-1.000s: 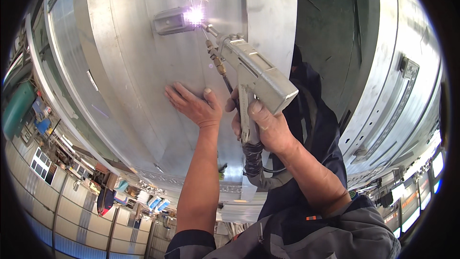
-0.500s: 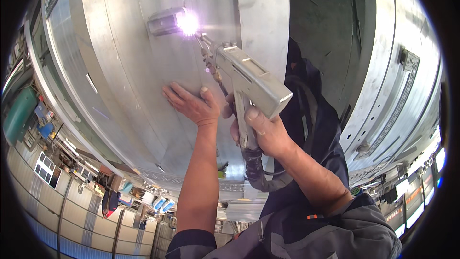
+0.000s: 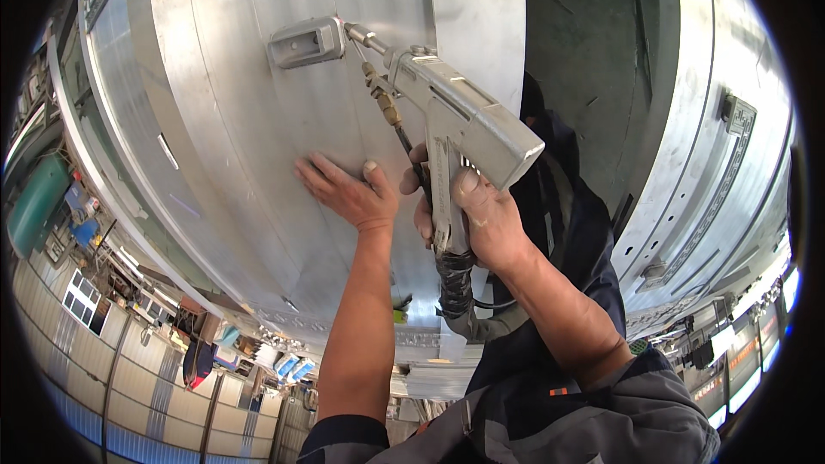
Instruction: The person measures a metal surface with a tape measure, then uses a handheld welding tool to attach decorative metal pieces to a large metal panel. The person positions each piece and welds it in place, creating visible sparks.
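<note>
A grey pistol-shaped welding gun (image 3: 460, 116) points up and to the left at a small grey metal block (image 3: 305, 41) that sits on a broad curved sheet of bare metal (image 3: 223, 146). The gun's nozzle tip meets the right end of the block, near the top of the view. A thin brass-coloured tube (image 3: 382, 103) runs along the underside of the barrel toward the tip.

The right hand (image 3: 477, 219) is wrapped tight around the gun's grip, fingers closed on it and thumb up along the handle. A thick black ribbed hose (image 3: 454, 279) drops from the base of the grip and curls away below the wrist.

The left hand (image 3: 348, 193) lies flat on the metal sheet just left of the gun's handle, fingers spread and pointing up and left, holding nothing. Both forearms are bare and rise from the lower edge, with dark work sleeves (image 3: 593, 412) pushed up near the elbows.

To the right a second curved metal panel (image 3: 730, 129) with rows of small holes stands well apart from the hands. At lower left, a workshop floor (image 3: 77, 232) with a green machine and blue items shows, bent by the lens.
</note>
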The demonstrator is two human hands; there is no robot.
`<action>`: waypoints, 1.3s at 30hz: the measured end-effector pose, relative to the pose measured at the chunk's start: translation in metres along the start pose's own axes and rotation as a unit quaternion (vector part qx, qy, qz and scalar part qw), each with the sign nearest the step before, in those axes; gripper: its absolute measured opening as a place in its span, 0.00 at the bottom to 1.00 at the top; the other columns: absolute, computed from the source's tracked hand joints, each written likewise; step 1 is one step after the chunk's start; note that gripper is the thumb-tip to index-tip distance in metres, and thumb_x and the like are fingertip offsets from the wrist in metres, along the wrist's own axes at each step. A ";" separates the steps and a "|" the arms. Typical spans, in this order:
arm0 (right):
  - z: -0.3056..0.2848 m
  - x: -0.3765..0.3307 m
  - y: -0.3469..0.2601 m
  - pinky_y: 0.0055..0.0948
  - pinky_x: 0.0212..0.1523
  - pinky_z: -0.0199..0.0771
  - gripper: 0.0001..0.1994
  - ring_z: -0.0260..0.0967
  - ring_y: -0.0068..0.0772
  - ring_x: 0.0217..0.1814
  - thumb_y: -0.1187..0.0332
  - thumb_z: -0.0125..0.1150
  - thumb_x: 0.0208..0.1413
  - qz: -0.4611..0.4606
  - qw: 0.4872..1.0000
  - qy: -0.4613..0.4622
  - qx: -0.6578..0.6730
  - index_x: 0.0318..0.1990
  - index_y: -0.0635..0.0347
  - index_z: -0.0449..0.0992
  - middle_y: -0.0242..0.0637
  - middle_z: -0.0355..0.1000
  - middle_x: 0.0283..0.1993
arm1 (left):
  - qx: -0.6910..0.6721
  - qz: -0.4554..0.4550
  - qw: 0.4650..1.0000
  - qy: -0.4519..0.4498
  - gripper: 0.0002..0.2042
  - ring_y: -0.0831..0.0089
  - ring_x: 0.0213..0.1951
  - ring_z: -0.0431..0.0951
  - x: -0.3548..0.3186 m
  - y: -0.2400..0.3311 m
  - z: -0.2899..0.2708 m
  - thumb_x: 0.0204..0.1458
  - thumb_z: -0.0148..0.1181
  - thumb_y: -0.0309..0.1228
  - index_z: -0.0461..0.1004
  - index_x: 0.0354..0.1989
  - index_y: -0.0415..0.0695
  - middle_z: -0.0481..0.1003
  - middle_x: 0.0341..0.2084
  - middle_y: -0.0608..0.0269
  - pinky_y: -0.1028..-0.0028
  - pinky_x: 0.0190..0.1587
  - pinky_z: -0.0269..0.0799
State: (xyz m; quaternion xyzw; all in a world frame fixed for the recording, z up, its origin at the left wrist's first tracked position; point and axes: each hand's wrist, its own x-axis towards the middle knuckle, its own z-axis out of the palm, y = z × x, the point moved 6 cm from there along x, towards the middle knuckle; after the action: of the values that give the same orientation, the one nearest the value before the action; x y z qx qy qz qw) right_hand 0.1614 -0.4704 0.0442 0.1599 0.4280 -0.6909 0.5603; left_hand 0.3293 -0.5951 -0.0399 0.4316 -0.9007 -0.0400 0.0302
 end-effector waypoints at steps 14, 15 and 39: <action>0.000 0.008 0.005 0.22 0.23 0.73 0.40 0.74 0.25 0.25 0.29 0.61 0.56 0.017 1.000 0.003 0.015 0.56 0.61 0.69 0.40 0.75 0.43 | -0.006 0.004 1.000 -0.003 0.44 0.27 0.73 0.44 -0.001 -0.002 0.002 0.62 0.46 0.54 0.44 0.75 0.29 0.42 0.73 0.28 0.36 0.72 0.43; 0.001 0.008 0.005 0.22 0.23 0.73 0.40 0.74 0.25 0.25 0.29 0.61 0.56 0.013 1.000 0.003 0.017 0.56 0.61 0.69 0.40 0.75 0.43 | -0.004 0.003 1.000 -0.004 0.44 0.27 0.73 0.44 -0.002 -0.002 0.002 0.62 0.46 0.54 0.44 0.75 0.29 0.42 0.73 0.28 0.36 0.72 0.43; 0.004 0.000 0.012 0.22 0.22 0.74 0.44 0.74 0.25 0.25 0.28 0.64 0.52 0.016 1.000 0.019 0.015 0.53 0.66 0.70 0.40 0.73 0.42 | 0.007 0.000 1.000 -0.008 0.45 0.27 0.73 0.44 -0.001 -0.002 0.002 0.63 0.44 0.58 0.44 0.75 0.29 0.42 0.73 0.28 0.35 0.71 0.44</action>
State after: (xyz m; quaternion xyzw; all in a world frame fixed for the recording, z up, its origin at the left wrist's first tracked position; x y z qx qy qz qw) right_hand 0.1738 -0.4735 0.0415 0.1885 0.4256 -0.6850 0.5604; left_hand 0.3309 -0.5954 -0.0416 0.4317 -0.9010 -0.0375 0.0200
